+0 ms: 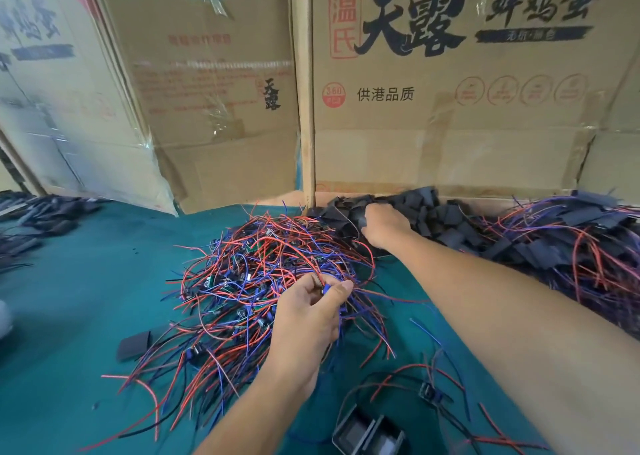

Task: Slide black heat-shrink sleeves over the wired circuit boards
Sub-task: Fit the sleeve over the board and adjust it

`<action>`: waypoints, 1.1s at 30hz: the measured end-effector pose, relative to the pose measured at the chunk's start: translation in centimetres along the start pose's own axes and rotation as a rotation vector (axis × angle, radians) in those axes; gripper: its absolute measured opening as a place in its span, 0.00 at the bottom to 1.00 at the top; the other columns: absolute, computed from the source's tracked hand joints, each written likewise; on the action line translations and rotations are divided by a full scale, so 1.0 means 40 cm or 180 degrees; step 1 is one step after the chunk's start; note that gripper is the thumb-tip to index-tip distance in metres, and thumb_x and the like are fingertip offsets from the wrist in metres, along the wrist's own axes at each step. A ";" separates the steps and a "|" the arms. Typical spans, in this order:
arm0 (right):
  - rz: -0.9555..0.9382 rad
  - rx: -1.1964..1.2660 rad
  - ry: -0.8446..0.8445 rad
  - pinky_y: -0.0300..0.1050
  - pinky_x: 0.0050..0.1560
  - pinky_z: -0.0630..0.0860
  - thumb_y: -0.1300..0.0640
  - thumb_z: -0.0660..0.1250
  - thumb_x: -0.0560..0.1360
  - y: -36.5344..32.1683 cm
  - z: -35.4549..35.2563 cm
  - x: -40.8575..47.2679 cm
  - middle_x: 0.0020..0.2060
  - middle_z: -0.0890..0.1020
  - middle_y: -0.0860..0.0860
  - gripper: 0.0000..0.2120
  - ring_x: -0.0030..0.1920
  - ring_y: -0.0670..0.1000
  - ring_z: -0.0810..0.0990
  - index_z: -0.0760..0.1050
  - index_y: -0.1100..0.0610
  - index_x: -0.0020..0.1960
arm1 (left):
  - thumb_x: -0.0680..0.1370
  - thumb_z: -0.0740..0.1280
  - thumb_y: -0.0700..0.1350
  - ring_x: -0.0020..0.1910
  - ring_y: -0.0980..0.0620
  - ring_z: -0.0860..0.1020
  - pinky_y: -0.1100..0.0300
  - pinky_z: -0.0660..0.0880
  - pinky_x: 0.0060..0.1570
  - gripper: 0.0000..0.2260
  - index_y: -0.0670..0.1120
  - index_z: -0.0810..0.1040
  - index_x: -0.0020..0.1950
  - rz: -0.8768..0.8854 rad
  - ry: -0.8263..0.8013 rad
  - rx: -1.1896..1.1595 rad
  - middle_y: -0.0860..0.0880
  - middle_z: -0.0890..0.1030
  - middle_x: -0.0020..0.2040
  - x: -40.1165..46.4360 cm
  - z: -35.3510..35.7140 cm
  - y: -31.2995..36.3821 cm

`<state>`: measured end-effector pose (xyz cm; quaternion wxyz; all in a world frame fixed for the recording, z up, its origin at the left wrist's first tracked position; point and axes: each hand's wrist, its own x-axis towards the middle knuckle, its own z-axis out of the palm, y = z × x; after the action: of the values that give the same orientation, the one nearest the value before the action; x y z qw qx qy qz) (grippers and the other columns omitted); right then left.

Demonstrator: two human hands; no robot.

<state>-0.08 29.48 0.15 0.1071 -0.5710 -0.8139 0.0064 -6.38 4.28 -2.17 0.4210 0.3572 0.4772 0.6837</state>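
Note:
A tangled pile of wired circuit boards (256,274) with red, blue and black leads lies in the middle of the green table. My left hand (308,319) sits at the pile's near right edge and pinches one board with a blue part between thumb and fingers. Behind the pile, a heap of flat black heat-shrink sleeves (426,212) lies against the cardboard. My right hand (384,224) reaches into that heap and its fingers curl round a black sleeve (360,217).
Cardboard boxes (450,108) wall off the back of the green table (86,281). Sleeved boards with wires (571,243) pile up at the right. One loose black sleeve (133,343) lies near left. More dark parts (38,215) lie far left. A small black device (367,434) sits at the bottom.

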 end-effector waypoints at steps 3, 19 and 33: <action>0.0176 0.0735 -0.0015 0.44 0.38 0.73 0.54 0.64 0.77 0.049 -0.054 -0.033 0.44 0.79 0.56 0.08 0.45 0.59 0.82 0.74 0.58 0.49 | 0.79 0.69 0.42 0.25 0.54 0.56 0.63 0.54 0.25 0.12 0.53 0.78 0.37 0.0079 -0.0019 -0.0072 0.51 0.62 0.28 -0.003 0.003 0.009; 0.0739 0.5616 -0.0855 0.38 0.29 0.68 0.50 0.56 0.82 0.302 -0.144 -0.619 0.36 0.75 0.52 0.20 0.33 0.48 0.70 0.80 0.63 0.58 | 0.80 0.61 0.35 0.23 0.54 0.57 0.62 0.55 0.24 0.11 0.45 0.73 0.40 0.0323 -0.0127 -0.0613 0.49 0.64 0.28 -0.028 0.016 0.075; -0.1244 0.2203 0.0886 0.35 0.51 0.72 0.49 0.66 0.78 0.303 -0.109 -0.659 0.48 0.78 0.41 0.12 0.50 0.46 0.78 0.75 0.49 0.60 | 0.80 0.60 0.34 0.23 0.54 0.58 0.62 0.54 0.25 0.09 0.44 0.71 0.41 0.0378 -0.0269 -0.0610 0.50 0.64 0.27 -0.033 0.018 0.087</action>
<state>20.53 8.64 -1.59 0.4007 -0.3316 -0.8345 0.1818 -6.03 2.68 1.25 0.4318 0.3714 0.3695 0.7342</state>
